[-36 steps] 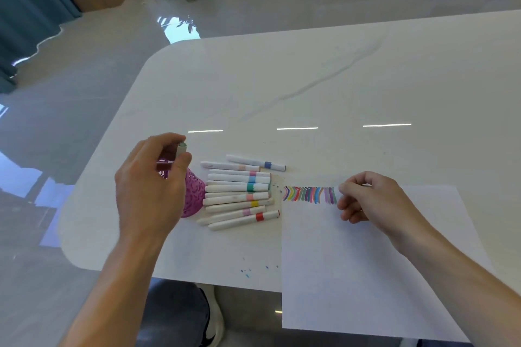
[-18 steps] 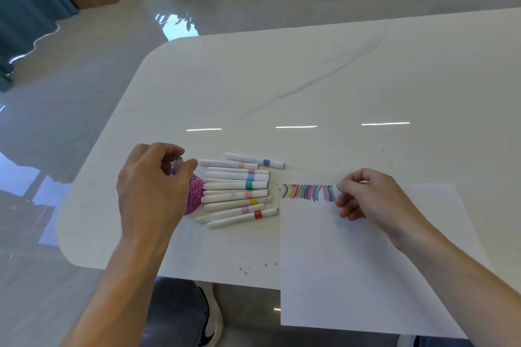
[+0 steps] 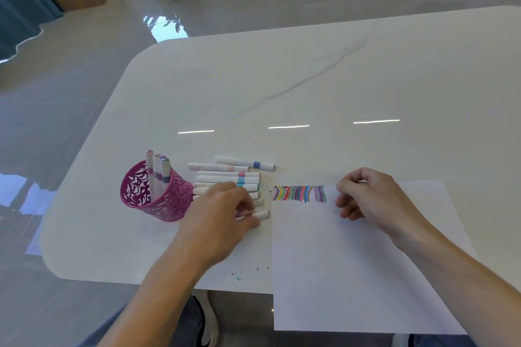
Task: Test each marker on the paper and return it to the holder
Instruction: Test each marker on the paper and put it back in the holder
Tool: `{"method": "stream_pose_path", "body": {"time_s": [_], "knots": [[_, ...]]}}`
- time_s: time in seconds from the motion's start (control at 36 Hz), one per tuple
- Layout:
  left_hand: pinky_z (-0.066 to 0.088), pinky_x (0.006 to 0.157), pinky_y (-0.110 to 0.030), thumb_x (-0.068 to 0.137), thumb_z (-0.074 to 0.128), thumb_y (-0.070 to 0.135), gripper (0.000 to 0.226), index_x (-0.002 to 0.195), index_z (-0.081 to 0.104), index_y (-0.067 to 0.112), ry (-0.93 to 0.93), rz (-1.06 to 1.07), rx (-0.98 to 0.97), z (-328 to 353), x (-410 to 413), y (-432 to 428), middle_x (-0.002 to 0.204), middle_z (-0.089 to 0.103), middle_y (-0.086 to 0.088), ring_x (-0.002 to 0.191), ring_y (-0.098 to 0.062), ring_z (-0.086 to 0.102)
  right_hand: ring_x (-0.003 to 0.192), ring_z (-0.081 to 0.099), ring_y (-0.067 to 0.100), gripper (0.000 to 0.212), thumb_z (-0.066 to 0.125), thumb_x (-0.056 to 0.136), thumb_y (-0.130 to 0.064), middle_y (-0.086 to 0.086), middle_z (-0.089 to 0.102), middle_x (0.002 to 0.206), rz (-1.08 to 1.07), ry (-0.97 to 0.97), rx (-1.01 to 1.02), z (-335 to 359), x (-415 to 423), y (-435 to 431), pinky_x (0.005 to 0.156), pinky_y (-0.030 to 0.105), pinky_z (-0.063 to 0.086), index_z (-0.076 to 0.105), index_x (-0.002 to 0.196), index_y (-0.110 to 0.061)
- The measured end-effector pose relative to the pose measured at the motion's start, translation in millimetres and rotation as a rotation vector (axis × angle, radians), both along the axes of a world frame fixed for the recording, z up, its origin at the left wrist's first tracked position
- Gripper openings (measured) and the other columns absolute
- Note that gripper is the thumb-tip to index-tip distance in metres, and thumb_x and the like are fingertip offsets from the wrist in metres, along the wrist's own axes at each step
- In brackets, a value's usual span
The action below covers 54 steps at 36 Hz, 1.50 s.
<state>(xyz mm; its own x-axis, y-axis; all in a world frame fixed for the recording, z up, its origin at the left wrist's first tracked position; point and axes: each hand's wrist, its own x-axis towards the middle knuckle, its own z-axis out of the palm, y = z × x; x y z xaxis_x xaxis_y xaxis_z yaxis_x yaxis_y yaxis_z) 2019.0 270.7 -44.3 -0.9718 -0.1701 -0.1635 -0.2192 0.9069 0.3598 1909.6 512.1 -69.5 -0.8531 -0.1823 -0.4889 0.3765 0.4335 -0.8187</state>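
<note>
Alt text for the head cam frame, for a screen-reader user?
A person's left hand pinches the nearest marker of a row lying on a white table beside a pink holder holding four markers. The right hand rests curled on paper by colour test strokes.

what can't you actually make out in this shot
All in the head view:
The left hand is motion-blurred, so whether it grips the nearest marker is unclear.
It also covers part of the row of markers, hiding their full count.
The curled fingers of the right hand hide whether it holds anything.
The wall of the holder hides the lower parts of the standing markers.
Any print on the markers is too small to read.
</note>
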Motion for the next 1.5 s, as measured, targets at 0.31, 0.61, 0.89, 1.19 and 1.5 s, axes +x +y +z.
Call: {"method": "stream_pose_path", "body": {"time_s": [0.31,0.61,0.89,1.19,1.5], "knots": [[0.046,0.071,-0.024,0.088,0.071,0.035,0.009,0.095,0.066,0.034,-0.051,-0.043,-0.08,-12,-4,7,0.099,0.058,0.019,0.088,-0.009,0.053,0.058,0.069,0.021,0.007,0.062,0.093,-0.01,0.007,0.075,0.071,-0.017,-0.006,0.004,-4,-1,2,0.062,0.034,0.055,0.064,0.093,-0.004],[0.049,0.076,-0.026,0.096,0.058,0.039,0.016,0.108,0.066,0.033,0.013,-0.161,-0.136,-16,-3,13,0.106,0.058,0.016,0.103,-0.008,0.053,0.062,0.071,0.025,0.008,0.06,0.094,-0.009,0.01,0.075,0.072,-0.033,-0.019,0.006,-4,-3,1,0.071,0.042,0.061,0.065,0.093,-0.003],[0.045,0.064,-0.02,0.085,0.063,0.035,0.005,0.083,0.059,0.032,0.083,-0.027,0.092,-4,-12,14,0.081,0.058,0.015,0.077,-0.006,0.054,0.064,0.074,0.026,0.009,0.059,0.094,-0.006,0.012,0.076,0.073,-0.054,-0.036,-0.045,-6,-3,1,0.068,0.038,0.061,0.065,0.094,0.001],[0.052,0.07,-0.025,0.09,0.066,0.016,0.028,0.11,0.065,0.035,0.201,0.149,0.678,0,-27,39,0.083,0.065,0.008,0.074,-0.014,0.062,0.065,0.073,0.025,0.009,0.062,0.096,-0.008,0.013,0.076,0.076,-0.042,-0.046,-0.188,-3,2,-6,0.075,0.042,0.062,0.066,0.093,0.0],[0.058,0.072,-0.028,0.092,0.068,0.012,0.018,0.108,0.062,0.018,0.223,0.248,0.939,1,-33,59,0.081,0.073,-0.007,0.075,-0.021,0.073,0.081,0.077,0.019,0.026,0.064,0.099,-0.042,0.002,0.079,0.087,0.33,0.044,-0.166,16,13,-7,0.081,0.037,0.063,0.074,0.099,-0.018]]}}
